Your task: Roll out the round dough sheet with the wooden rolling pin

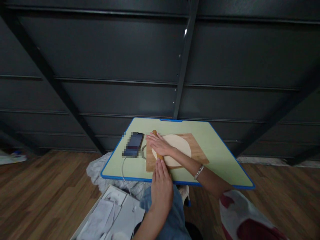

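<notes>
A wooden rolling pin lies lengthwise over the left part of a thin, pale, round sheet of dough. The dough is spread on a wooden board. My right hand reaches across from the right, its stretched fingers flat over the far half of the pin. At the pin's near end is my left hand, fingers straight and laid on it. The palms hide much of the pin and part of the dough's left side. A bracelet circles my right wrist.
The board rests on a small pale-green table with a blue rim. Left of the board lies a phone, partly pixelated, with a white cable hanging over the front edge. Below stands an open white drawer or box. Dark panels rise behind.
</notes>
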Tool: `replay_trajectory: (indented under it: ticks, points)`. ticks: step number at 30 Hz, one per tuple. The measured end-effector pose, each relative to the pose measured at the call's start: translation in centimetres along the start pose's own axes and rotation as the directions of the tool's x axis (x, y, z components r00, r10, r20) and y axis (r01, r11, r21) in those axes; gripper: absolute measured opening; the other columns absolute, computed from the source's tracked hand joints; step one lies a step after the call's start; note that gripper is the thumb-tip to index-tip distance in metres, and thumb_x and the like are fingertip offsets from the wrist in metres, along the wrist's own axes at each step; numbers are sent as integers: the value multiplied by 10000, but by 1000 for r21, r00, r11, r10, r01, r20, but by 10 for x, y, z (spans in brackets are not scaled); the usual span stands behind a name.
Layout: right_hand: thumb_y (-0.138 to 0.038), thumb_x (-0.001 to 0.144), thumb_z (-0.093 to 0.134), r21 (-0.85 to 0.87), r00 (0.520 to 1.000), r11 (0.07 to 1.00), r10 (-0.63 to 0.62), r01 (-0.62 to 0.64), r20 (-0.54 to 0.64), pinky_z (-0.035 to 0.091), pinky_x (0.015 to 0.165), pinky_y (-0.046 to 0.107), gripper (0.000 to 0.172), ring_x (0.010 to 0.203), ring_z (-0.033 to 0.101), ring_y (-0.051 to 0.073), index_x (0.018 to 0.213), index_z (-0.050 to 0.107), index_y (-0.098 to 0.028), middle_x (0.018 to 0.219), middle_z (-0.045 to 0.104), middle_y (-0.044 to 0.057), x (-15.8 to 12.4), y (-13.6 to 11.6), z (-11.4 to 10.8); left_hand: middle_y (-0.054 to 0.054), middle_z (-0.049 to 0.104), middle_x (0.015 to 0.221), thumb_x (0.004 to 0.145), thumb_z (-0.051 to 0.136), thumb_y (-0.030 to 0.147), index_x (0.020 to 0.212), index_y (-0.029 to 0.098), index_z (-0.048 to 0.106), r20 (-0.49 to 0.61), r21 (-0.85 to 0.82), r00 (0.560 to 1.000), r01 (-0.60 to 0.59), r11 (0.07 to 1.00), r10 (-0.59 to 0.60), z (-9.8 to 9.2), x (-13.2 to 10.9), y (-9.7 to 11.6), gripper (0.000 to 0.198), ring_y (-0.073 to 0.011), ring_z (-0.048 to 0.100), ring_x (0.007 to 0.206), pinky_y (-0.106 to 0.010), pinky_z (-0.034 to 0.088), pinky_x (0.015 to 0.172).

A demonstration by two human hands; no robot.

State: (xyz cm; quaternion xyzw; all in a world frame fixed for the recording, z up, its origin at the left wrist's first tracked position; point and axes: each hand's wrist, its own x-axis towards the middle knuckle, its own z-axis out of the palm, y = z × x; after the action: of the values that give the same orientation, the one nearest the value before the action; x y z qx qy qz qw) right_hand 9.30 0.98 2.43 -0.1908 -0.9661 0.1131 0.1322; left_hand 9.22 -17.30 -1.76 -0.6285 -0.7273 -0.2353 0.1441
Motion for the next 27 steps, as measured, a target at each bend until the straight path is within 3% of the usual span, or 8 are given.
replay_trajectory:
  ticks: [3, 8, 11, 15, 21, 24, 27]
  points:
    - [-303, 975, 227, -24, 999, 999, -43, 43, -15, 59, 1128, 472, 457, 1392, 140, 202, 1372, 404, -162, 1453, 360, 65, 17, -11, 9, -266, 376, 1387, 812, 324, 15, 1419, 5, 242, 23, 15, 1000, -7, 1000, 7, -3, -3, -7, 612, -320, 377, 1288, -440, 441, 967]
    - [-386, 981, 210, -47, 998, 999, -13, 11, -55, 66, 1129, 460, 496, 1381, 186, 207, 1365, 411, -145, 1417, 418, 68, 34, -20, 23, -265, 319, 1421, 776, 295, -39, 1395, -11, 277, 82, -13, 996, -16, 1000, 17, -3, -5, -17, 620, -305, 284, 1335, -441, 399, 1014]
    - [-387, 983, 205, -16, 998, 999, 32, -33, -57, 85, 1126, 458, 493, 1380, 190, 201, 1369, 403, -152, 1426, 405, 70, 29, -18, 22, -265, 274, 1443, 744, 302, -61, 1379, -23, 289, 103, -81, 993, -44, 996, 53, -4, -4, -17, 637, -299, 181, 1368, -447, 363, 1044]
    - [-337, 976, 252, 35, 997, 997, 76, -75, -28, 138, 1115, 476, 455, 1379, 193, 204, 1368, 402, -162, 1453, 358, 87, 3, -2, 10, -233, 286, 1452, 691, 330, -69, 1361, 7, 327, 96, -214, 985, -118, 970, 141, -10, -3, -6, 674, -302, 34, 1386, -509, 317, 1068]
    - [-289, 929, 333, 192, 984, 970, 166, -152, -59, 261, 1093, 351, 479, 1329, 317, 161, 1386, 373, -148, 1456, 351, 94, -38, 25, -10, -242, 327, 1420, 667, 365, -51, 1316, 13, 366, 77, -406, 971, -177, 897, 227, -6, 0, 22, 652, -312, 151, 1382, -549, 292, 1076]
    - [-267, 919, 323, 196, 978, 964, 197, -180, -71, 278, 1082, 390, 503, 1316, 340, 194, 1412, 327, -165, 1466, 336, 72, -40, 24, -11, -231, 329, 1415, 701, 396, -10, 1289, 45, 388, 62, -493, 967, -185, 850, 247, -4, 5, 35, 590, -309, 216, 1366, -561, 299, 1068]
    - [-232, 904, 312, 199, 977, 963, 200, -182, -73, 260, 1089, 413, 525, 1335, 305, 207, 1424, 302, -161, 1481, 304, 64, -34, 18, -4, -182, 452, 1303, 748, 423, 48, 1201, 105, 472, 44, -577, 957, -211, 789, 288, -6, 11, 44, 459, -282, 351, 1293, -556, 283, 1074]
